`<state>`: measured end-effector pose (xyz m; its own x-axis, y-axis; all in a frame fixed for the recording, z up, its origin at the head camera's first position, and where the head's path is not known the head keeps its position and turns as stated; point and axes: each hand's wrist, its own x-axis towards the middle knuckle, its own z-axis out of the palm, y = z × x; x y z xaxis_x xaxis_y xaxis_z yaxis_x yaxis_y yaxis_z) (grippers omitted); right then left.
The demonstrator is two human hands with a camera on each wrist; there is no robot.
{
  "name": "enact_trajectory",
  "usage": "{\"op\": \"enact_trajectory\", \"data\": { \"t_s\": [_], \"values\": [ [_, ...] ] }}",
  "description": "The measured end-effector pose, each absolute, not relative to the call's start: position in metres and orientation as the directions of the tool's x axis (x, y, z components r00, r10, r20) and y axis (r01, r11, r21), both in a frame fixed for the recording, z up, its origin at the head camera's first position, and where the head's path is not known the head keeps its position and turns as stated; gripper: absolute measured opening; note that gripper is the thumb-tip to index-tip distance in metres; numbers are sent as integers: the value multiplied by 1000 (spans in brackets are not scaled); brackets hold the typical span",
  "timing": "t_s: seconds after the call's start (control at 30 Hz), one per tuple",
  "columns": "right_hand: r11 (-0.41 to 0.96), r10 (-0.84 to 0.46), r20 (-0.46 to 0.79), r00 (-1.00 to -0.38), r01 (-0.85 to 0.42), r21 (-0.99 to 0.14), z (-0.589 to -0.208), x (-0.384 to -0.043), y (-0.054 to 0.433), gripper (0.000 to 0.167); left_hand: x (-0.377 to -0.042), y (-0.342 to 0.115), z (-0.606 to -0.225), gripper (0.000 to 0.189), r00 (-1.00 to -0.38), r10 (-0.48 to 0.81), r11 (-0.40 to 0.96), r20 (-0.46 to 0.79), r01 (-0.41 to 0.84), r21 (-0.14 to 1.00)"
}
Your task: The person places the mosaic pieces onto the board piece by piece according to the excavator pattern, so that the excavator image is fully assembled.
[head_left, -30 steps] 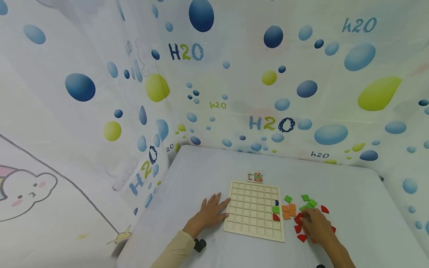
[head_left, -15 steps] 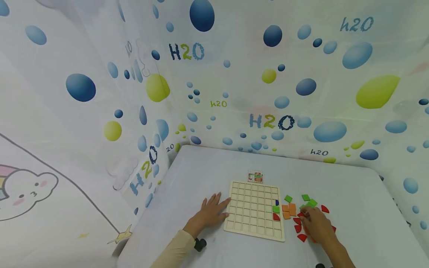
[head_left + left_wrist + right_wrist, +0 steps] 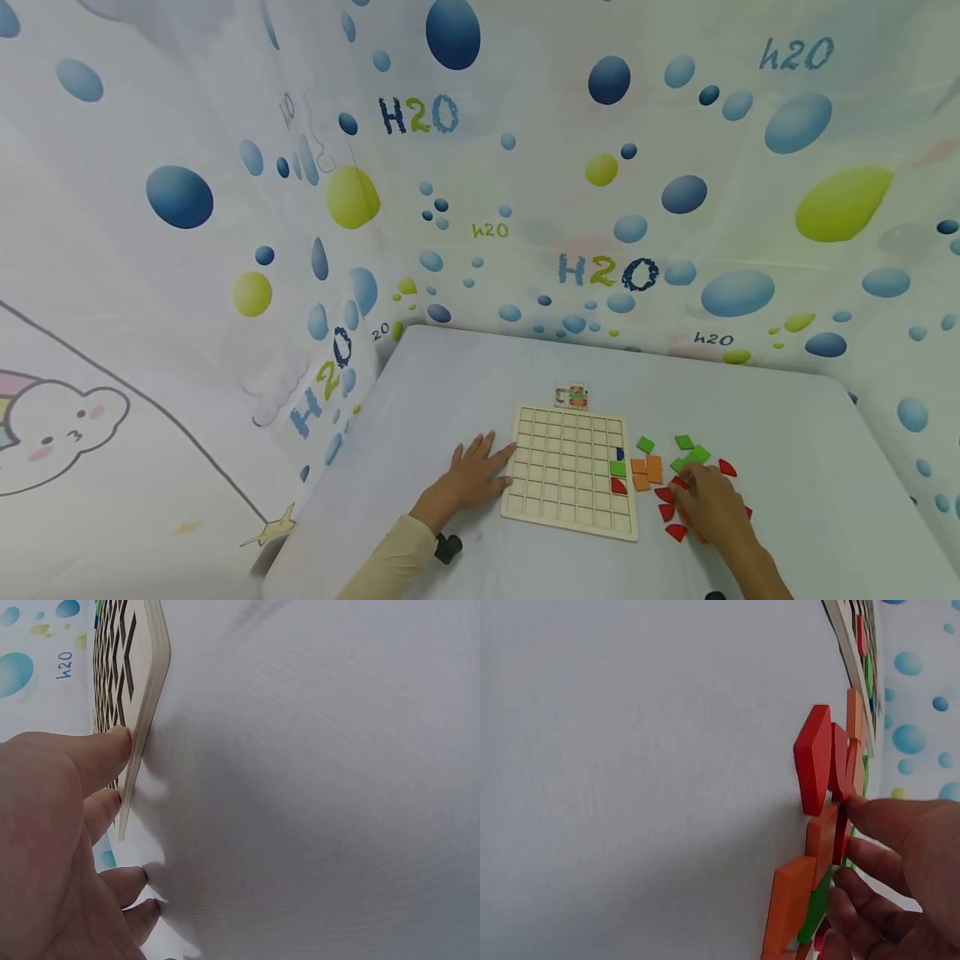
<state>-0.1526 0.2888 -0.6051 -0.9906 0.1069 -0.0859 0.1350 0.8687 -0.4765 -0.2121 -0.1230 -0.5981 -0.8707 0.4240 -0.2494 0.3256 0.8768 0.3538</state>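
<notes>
A pale wooden grid board [image 3: 558, 471] lies flat on the white-covered table. Along its right side sit a blue piece [image 3: 619, 454], a green square [image 3: 617, 468] and a red quarter-round piece [image 3: 618, 486]. My left hand [image 3: 472, 479] is spread at the board's left edge. In the left wrist view its thumb and a finger touch the board's rim [image 3: 150, 682]. Over the loose pieces to the right of the board, my right hand [image 3: 711, 504] pinches a red piece [image 3: 841, 834] between thumb and fingertips. The hand hides some pieces beneath it.
Loose orange pieces [image 3: 647, 469], green squares [image 3: 683, 442] and red quarter-rounds [image 3: 676, 532] surround my right hand. A small printed pattern card [image 3: 572, 396] lies behind the board. By my left wrist is a black object [image 3: 448, 548]. Patterned cloth walls [image 3: 540, 200] stand behind and left.
The right hand's fingertips have shifted slightly among the red pieces, and a red piece now shows at them. My left hand and the board stay put.
</notes>
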Motion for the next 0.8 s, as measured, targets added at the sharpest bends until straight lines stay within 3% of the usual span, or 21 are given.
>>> {"op": "enact_trajectory", "data": {
  "t_s": [0.8],
  "values": [
    [886,86,-130,-988,136,-443,-602,-147,291,35,-209,-125,-594,63,-869,430,870,-247,325,370]
  ]
}}
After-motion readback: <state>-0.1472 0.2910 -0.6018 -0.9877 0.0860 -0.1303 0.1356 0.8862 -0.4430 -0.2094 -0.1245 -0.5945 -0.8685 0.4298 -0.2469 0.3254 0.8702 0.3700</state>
